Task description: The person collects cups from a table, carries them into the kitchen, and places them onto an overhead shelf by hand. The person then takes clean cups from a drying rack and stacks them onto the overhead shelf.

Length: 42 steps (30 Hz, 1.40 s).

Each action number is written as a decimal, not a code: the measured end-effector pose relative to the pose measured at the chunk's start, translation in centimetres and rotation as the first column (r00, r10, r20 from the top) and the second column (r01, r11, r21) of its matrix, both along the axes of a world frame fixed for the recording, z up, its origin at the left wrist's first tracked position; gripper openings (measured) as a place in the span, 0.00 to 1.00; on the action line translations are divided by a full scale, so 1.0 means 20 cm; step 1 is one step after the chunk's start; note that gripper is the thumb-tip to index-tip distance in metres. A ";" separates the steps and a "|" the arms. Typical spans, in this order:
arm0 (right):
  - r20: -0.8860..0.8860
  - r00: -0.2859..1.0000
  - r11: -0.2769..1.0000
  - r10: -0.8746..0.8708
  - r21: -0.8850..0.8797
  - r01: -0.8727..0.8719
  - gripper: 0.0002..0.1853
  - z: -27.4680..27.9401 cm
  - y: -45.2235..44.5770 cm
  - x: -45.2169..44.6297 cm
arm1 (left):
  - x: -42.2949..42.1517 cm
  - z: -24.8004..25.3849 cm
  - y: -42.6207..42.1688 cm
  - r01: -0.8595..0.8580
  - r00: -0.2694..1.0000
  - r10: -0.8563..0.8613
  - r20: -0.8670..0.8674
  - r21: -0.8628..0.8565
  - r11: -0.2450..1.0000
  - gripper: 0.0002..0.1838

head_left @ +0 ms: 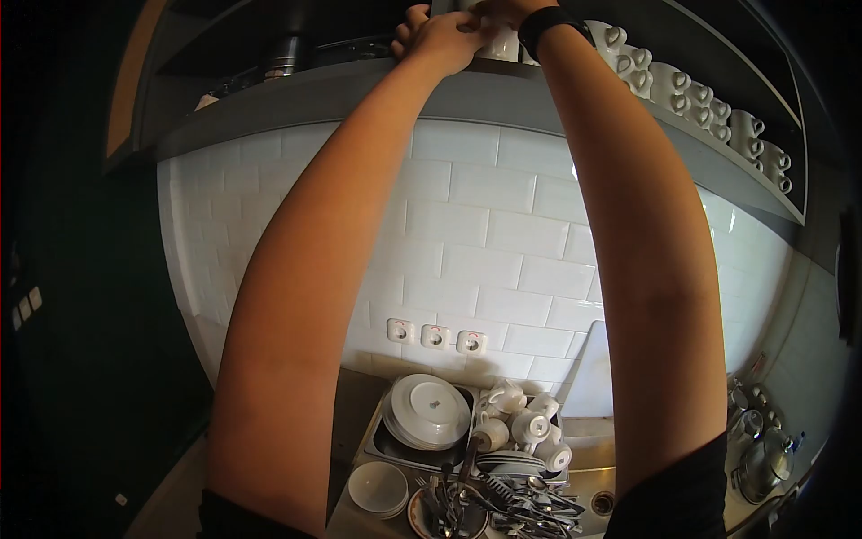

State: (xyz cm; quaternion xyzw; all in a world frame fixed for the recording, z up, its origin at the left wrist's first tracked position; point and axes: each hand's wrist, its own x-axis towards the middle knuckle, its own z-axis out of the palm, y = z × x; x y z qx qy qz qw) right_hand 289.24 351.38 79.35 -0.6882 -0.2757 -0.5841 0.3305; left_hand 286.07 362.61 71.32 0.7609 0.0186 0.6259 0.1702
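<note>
Both arms reach up to the dark shelf above the tiled wall. A white mug [499, 45] stands at the shelf's front edge, between and partly behind my hands. My left hand [446, 41] is at the mug's left side, its fingers apart and bent, pointing away to the left. Over the mug's top is my right hand [516, 7], closed around its upper part; the frame's top edge cuts off much of this hand. A black band [549, 25] circles my right wrist. To the right, stacked white mugs [668, 83] line the shelf.
The grey shelf edge [341, 90] runs across below my hands. A metal canister [285, 57] stands on its left part. Below are plates [430, 409], upturned cups [532, 428], bowls [378, 488] and piled cutlery [534, 505] beside a sink. A metal kettle [763, 463] stands at right.
</note>
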 end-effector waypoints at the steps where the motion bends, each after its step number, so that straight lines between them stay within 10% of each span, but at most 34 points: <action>1: 0.002 1.000 1.000 0.014 -0.002 -0.014 0.24 0.02 0.02 0.03 | 0.00 0.00 0.00 0.010 1.000 -0.010 0.012 0.004 1.000 0.36; 11: -0.038 0.995 0.995 -0.097 -0.019 0.096 0.20 0.02 0.11 -0.05 | 0.06 0.04 0.08 -0.019 1.000 0.018 0.019 0.021 1.000 0.28; 14: 0.290 0.858 0.750 -0.423 -0.419 0.512 0.18 -0.01 0.06 -0.17 | 0.10 0.05 0.11 0.029 0.992 -0.032 0.122 0.023 0.999 0.25; 18: 0.569 0.776 0.694 -0.271 -0.443 0.568 0.17 0.21 0.10 0.06 | 0.13 0.06 0.14 0.099 0.974 -0.100 0.204 0.016 0.995 0.21; 23: 0.930 0.367 0.339 0.013 -0.350 0.873 0.15 0.49 0.02 0.35 | 0.09 0.03 0.12 0.063 0.977 -0.069 0.203 0.035 0.997 0.19; 24: 0.997 -0.055 0.093 0.055 0.050 0.994 0.21 0.54 0.09 0.43 | 0.09 0.02 0.11 0.046 0.975 -0.052 0.215 0.036 0.998 0.19; 26: 0.552 0.805 0.729 -0.217 -0.456 0.510 0.26 0.44 0.07 0.38 | 0.10 0.03 0.09 0.029 0.972 -0.036 0.232 0.032 0.999 0.19; 27: 0.091 0.995 0.938 -0.043 -0.340 0.072 0.28 0.30 0.05 0.26 | 0.10 0.03 0.09 0.028 0.971 -0.033 0.236 0.024 0.999 0.19; 34: 0.278 0.949 0.946 -0.149 -0.240 0.219 0.29 0.18 0.07 0.21 | 0.10 0.03 0.09 0.008 0.959 -0.008 0.284 0.002 1.000 0.20; 38: 0.081 0.916 0.918 0.393 -0.087 -0.387 0.23 0.14 -0.06 0.25 | 0.02 0.11 0.06 0.034 0.989 -0.030 0.142 -0.026 0.999 0.21; 42: 0.081 0.909 0.909 0.410 -0.123 -0.399 0.20 0.14 -0.05 0.47 | -0.03 0.16 -0.05 -0.138 0.934 0.126 0.334 0.012 0.990 0.21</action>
